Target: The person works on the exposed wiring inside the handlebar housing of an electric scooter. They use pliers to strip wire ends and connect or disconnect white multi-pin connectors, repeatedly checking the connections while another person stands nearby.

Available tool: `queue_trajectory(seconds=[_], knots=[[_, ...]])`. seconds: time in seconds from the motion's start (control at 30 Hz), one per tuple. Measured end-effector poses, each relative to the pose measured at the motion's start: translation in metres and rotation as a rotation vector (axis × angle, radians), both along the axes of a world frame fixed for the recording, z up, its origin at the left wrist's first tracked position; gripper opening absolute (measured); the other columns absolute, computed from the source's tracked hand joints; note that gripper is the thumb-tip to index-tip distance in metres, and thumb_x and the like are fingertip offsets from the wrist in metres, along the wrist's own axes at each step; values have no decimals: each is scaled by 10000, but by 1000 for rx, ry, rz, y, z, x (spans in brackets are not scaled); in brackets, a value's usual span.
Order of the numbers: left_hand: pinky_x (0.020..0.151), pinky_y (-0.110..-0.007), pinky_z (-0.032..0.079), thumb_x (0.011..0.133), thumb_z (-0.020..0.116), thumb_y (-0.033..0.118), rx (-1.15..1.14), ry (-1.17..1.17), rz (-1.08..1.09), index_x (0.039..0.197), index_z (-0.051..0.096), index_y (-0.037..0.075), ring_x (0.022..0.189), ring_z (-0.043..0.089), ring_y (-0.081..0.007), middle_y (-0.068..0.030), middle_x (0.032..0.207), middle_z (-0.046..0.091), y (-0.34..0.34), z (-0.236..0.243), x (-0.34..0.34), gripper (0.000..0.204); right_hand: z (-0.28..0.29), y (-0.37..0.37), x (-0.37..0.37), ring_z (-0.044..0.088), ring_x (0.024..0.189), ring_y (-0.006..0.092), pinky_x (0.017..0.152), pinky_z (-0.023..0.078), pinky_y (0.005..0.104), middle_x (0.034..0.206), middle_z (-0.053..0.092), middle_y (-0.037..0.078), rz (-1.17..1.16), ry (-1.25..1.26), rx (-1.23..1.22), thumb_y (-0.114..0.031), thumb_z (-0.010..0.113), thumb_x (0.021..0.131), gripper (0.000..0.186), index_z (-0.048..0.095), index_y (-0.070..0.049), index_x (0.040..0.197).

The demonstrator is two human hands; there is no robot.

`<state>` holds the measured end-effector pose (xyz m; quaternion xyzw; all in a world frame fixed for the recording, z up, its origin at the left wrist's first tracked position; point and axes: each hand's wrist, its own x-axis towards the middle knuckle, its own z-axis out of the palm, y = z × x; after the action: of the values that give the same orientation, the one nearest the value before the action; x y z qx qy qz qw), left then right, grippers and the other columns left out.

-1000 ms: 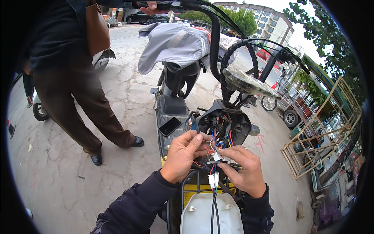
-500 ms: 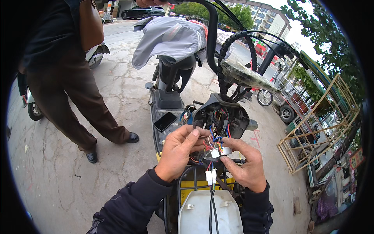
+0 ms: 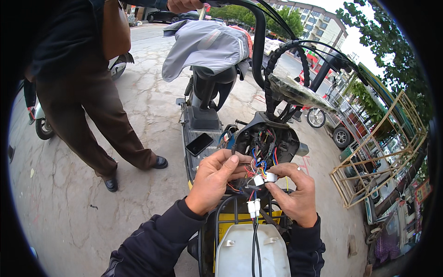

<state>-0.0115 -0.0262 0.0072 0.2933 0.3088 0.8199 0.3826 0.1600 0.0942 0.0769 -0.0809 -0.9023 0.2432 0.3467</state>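
The front housing (image 3: 247, 134) of an electric scooter is opened, with many coloured wires (image 3: 260, 164) spilling out. My left hand (image 3: 213, 177) is closed at the left of the bundle, thumb and fingers pinching thin wires; a small dark tip stands above the thumb. Between the thumb and forefinger of my right hand (image 3: 297, 194) is a white plug connector (image 3: 271, 177). Another white connector (image 3: 259, 180) touches it on the left. Below them, a pair of white connectors (image 3: 251, 208) joins black cables (image 3: 256, 244) that run down over a pale plastic cover (image 3: 230, 258).
A phone (image 3: 199, 144) lies on the scooter's footboard (image 3: 191, 127). Grey cloth (image 3: 207, 46) drapes the seat. At left stands a person in brown trousers (image 3: 87, 115), a hand (image 3: 184, 4) on the handlebar (image 3: 258, 41). A wooden frame (image 3: 369, 171) stands at right.
The view has shifted slightly, so the scene sits a little farther right. My right hand has turned a little, showing more of the white connector. My left hand keeps its pinch.
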Motion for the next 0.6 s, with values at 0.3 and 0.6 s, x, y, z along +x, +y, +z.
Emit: queue_trajectory(seconds=[0.3, 0.6], knots=[[942, -392, 598, 1077, 562, 176, 30, 24, 8, 1088, 633, 34, 1002, 732, -238, -190, 1175, 714, 0, -3, 1, 160, 2, 3, 0, 682, 868, 242, 731, 562, 320, 987, 718, 148, 55, 26, 78, 15, 829, 732, 330, 716, 13, 1042], [928, -375, 600, 1078, 555, 156, 15, 31, 17, 1101, 651, 0, 1001, 729, -232, -188, 1163, 715, -1, 0, 2, 185, 4, 4, 3, 683, 921, 262, 839, 529, 360, 987, 713, 141, 23, -24, 72, 32, 762, 730, 308, 694, 20, 1030]])
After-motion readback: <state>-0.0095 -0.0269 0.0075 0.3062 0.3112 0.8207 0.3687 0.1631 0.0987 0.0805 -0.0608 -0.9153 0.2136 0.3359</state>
